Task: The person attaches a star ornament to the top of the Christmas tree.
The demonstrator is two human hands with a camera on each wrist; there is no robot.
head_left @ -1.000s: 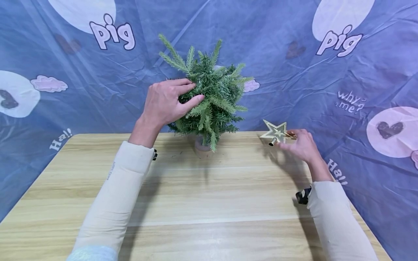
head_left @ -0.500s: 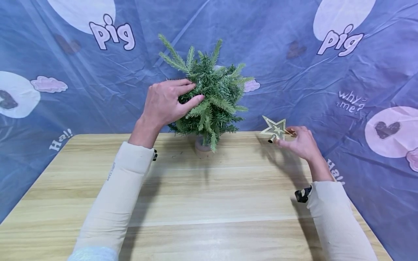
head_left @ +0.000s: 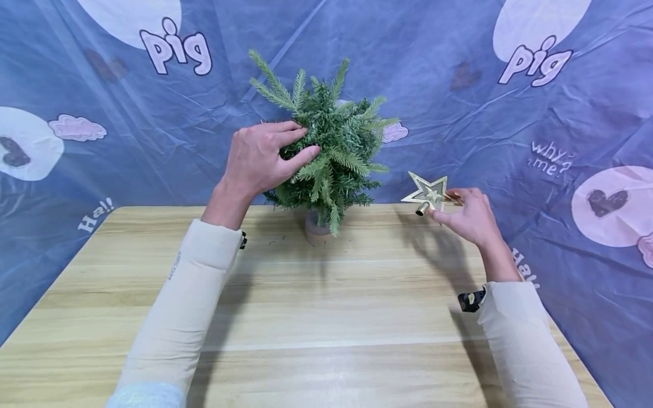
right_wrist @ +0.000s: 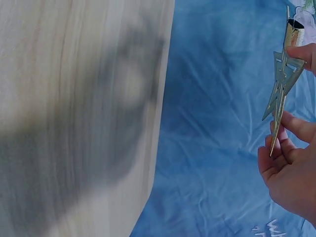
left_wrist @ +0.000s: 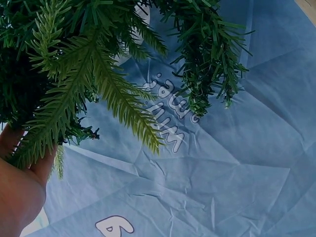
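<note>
The gold star was pinched by the right hand at four o'clock from the tree, which was gripped by the left hand at nine o'clock; through so narrow a hold, the star could have been twisted or dropped

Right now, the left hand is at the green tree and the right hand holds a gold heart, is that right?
Not quite: the right hand holds a gold star, not a heart, as the head view shows. The left hand is at the green tree, as you say.
</note>
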